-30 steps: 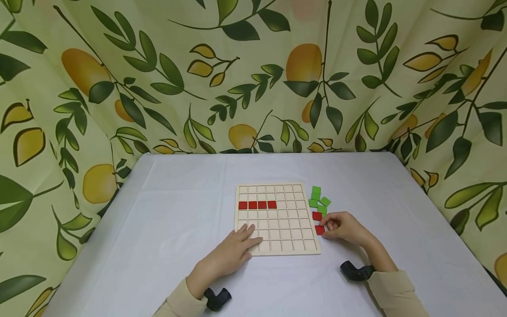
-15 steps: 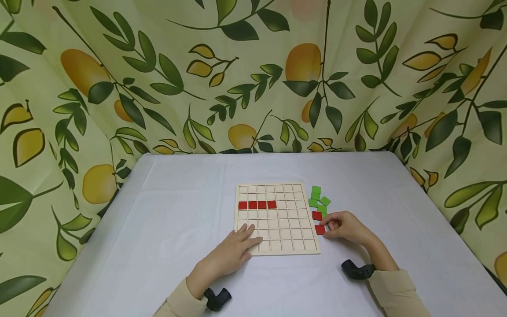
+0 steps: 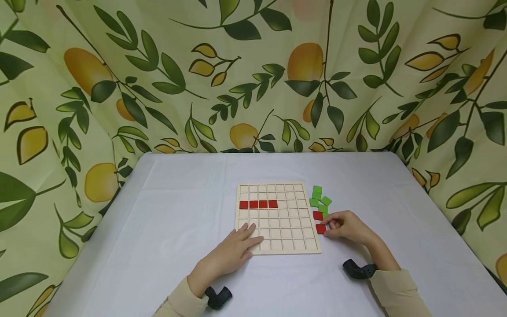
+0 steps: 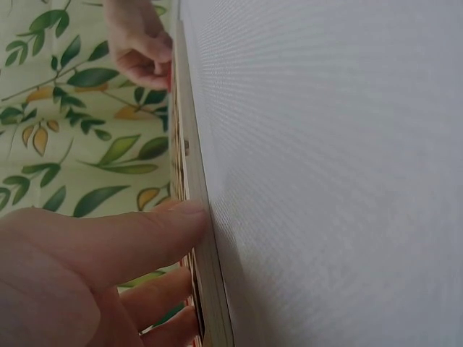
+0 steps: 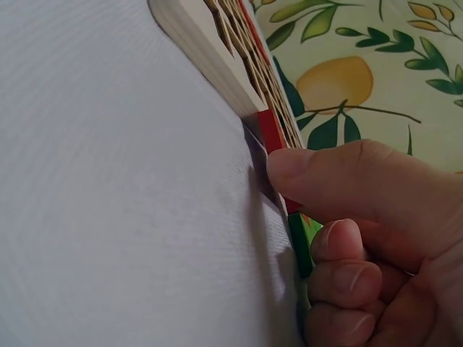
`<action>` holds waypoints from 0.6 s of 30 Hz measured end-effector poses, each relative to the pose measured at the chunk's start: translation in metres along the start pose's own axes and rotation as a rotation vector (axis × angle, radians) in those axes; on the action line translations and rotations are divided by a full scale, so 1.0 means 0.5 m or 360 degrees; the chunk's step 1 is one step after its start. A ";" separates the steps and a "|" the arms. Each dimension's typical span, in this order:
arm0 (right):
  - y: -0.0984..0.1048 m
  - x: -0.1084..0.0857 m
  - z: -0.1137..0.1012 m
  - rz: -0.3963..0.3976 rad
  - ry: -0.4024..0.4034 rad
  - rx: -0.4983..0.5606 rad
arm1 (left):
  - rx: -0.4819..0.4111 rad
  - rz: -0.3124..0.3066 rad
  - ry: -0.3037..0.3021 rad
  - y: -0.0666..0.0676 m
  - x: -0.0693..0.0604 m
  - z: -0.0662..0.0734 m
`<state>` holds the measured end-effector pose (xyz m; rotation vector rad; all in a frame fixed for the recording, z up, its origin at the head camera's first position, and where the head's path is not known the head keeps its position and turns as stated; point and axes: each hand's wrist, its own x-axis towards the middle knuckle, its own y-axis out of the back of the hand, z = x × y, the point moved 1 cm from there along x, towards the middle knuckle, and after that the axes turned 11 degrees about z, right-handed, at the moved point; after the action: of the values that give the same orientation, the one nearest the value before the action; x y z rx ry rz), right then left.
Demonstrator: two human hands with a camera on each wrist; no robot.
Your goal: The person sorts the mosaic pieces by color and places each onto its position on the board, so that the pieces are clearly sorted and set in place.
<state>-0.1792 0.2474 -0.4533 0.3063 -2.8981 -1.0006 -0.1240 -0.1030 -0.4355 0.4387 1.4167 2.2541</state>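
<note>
A pale wooden grid board (image 3: 291,220) lies on the white table, with several red square tiles (image 3: 253,204) in a row on its left side. My left hand (image 3: 227,253) rests on the board's near left corner with fingers spread; its thumb (image 4: 170,228) lies along the board's edge in the left wrist view. Just off the board's right edge, my right hand (image 3: 348,226) pinches a red tile (image 3: 320,229) between thumb and finger. In the right wrist view the thumb (image 5: 304,170) covers part of this tile, and the other fingers are curled.
Another red tile (image 3: 317,215) and several green tiles (image 3: 317,190) lie loosely along the board's right side, some touching or overlapping. Black curved devices (image 3: 358,269) sit at both wrists. A leaf-patterned curtain (image 3: 253,88) surrounds the back and sides of the table (image 3: 178,198).
</note>
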 end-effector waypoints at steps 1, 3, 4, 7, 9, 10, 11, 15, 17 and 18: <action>0.001 0.001 0.001 -0.0003 -0.0003 0.0009 | -0.0002 -0.0002 0.0000 0.000 0.000 0.000; 0.002 0.001 0.001 -0.0009 -0.0003 0.0020 | -0.0002 -0.0002 -0.0006 0.000 0.001 -0.001; 0.003 0.002 0.001 -0.0007 -0.0013 0.0031 | 0.0001 -0.0001 -0.0009 0.000 0.001 -0.001; 0.003 0.003 0.001 -0.0010 -0.0037 0.0060 | -0.0003 0.0000 -0.0014 -0.001 0.002 -0.002; 0.003 0.004 0.000 -0.0009 -0.0052 0.0073 | -0.0002 0.0001 -0.0014 -0.002 0.002 -0.003; 0.003 0.005 -0.001 -0.0006 -0.0063 0.0084 | -0.0001 0.0001 -0.0013 -0.002 0.002 -0.003; 0.002 0.007 -0.002 -0.0008 -0.0061 0.0093 | -0.0001 -0.0001 -0.0012 -0.002 0.002 -0.003; 0.001 0.013 -0.006 0.0014 -0.0055 0.0108 | -0.0005 -0.0001 -0.0005 -0.002 0.001 -0.003; 0.000 0.017 -0.007 0.0028 -0.0049 0.0102 | -0.0004 0.0001 -0.0005 -0.002 0.001 -0.003; 0.000 0.019 -0.007 0.0035 -0.0047 0.0095 | -0.0006 0.0002 -0.0005 -0.002 0.001 -0.002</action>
<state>-0.1879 0.2436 -0.4506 0.2648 -2.9551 -0.9248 -0.1249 -0.1033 -0.4368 0.4417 1.4103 2.2558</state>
